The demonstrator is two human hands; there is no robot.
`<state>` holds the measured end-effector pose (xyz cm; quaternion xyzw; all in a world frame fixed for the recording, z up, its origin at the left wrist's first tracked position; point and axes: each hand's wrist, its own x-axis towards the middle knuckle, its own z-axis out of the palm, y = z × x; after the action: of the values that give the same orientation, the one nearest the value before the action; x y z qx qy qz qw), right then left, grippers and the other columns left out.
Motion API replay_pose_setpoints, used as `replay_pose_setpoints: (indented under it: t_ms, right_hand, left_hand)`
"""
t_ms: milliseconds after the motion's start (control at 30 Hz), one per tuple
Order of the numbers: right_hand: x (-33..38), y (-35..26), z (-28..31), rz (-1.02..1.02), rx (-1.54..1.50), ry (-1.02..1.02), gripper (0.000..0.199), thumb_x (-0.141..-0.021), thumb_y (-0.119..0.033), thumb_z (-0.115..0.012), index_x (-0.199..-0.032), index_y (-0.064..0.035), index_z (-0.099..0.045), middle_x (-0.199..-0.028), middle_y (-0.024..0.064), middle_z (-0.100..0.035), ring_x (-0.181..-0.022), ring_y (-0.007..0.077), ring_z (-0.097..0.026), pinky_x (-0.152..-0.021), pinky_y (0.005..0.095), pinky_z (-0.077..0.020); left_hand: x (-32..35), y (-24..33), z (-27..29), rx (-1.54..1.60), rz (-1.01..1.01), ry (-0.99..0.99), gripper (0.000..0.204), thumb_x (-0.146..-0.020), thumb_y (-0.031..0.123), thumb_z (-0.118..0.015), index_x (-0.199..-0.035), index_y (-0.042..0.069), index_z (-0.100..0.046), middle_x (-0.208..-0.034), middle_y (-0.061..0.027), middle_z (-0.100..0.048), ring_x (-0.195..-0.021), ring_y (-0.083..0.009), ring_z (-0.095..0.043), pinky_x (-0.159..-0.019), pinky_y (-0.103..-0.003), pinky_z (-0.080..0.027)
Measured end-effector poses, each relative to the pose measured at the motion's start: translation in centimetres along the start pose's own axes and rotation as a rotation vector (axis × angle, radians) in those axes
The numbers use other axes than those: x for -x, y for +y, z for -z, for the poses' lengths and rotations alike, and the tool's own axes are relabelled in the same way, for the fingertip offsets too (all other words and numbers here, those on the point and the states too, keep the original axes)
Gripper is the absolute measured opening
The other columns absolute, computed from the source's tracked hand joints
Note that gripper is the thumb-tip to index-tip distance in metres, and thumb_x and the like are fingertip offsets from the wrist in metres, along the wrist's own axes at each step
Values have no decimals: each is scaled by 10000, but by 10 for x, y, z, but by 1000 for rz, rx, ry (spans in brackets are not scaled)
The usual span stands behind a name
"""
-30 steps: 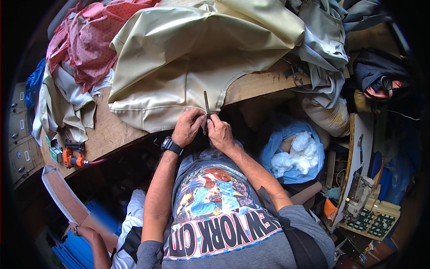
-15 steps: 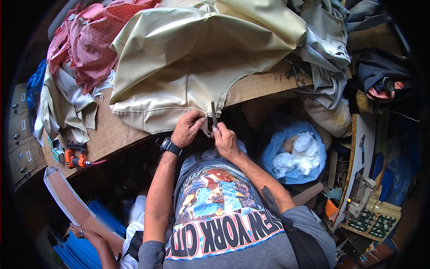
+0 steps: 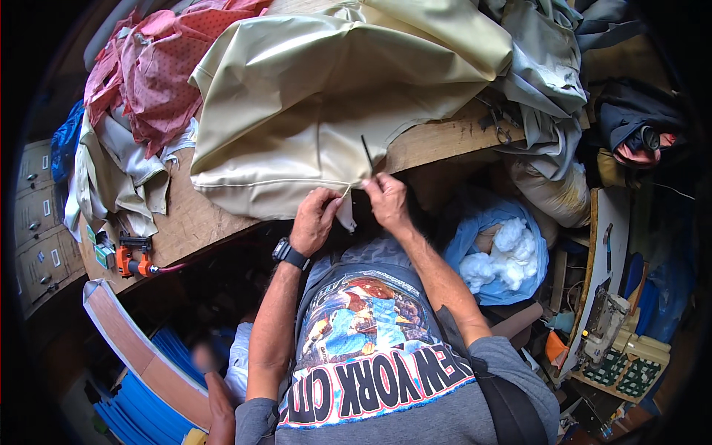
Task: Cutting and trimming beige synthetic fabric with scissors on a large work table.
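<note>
A large sheet of cream vinyl-like fabric (image 3: 289, 111) with a stitched seam drapes over the wooden bench, its near edge at my hands. My left hand (image 3: 315, 219) is closed, with thumb and forefinger pinching a thin cream strip at the fabric's edge. A narrow flap of the fabric (image 3: 346, 216) hangs down beside those fingers. My right hand (image 3: 389, 204) is closed around a slim dark blade-like tool (image 3: 368, 153), which points up and slightly left over the fabric's corner. Its lower end is hidden in my fingers.
Pink dotted cloth (image 3: 159, 70) is heaped at far left, above an orange clamp-like tool (image 3: 135, 259). Scissors (image 3: 503, 132) lie near the bench's right edge. Below right sits a blue bag (image 3: 463, 241) of white stuffing (image 3: 512, 252). A co-worker's arm (image 3: 220, 404) is at lower left.
My right hand has moved up and right, and the tool now leans left. My left hand has shifted slightly right. The co-worker's hand has left the curved panel's lower edge and is blurred.
</note>
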<state>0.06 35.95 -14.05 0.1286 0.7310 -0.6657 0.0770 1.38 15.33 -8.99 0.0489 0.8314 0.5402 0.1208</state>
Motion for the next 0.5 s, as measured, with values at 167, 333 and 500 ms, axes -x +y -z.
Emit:
replay_pose_setpoints:
  t_ms: [167,333,500]
  right_hand:
    - [1,9,0,130,295,69,278,-931,-210,-721,-815,11,-600,-647,166,-589,-577,281,-599,-565,430,-467]
    - [27,7,0,53,196,69,243,-1014,-240,-618,-963,-4,-587,-715,37,-567,-640,114,-530,-573,320,-462]
    - [58,19,-1,-82,44,-73,221,-1060,-217,-503,-1076,-8,-573,-788,36,-607,-698,106,-582,-632,283,-508]
  left_hand:
    - [9,-7,11,-235,1,39,119,-959,111,-662,-1009,4,-674,-900,-158,-650,-843,-330,-614,-779,-424,-500]
    - [0,-9,-11,-457,-192,148,146,-914,58,-606,-1059,52,-621,-983,-143,-634,-921,-375,-600,-829,-481,-481]
    - [-4,-11,-21,-598,-195,175,90,-923,65,-543,-992,51,-598,-911,-160,-573,-880,-390,-580,-800,-513,-464]
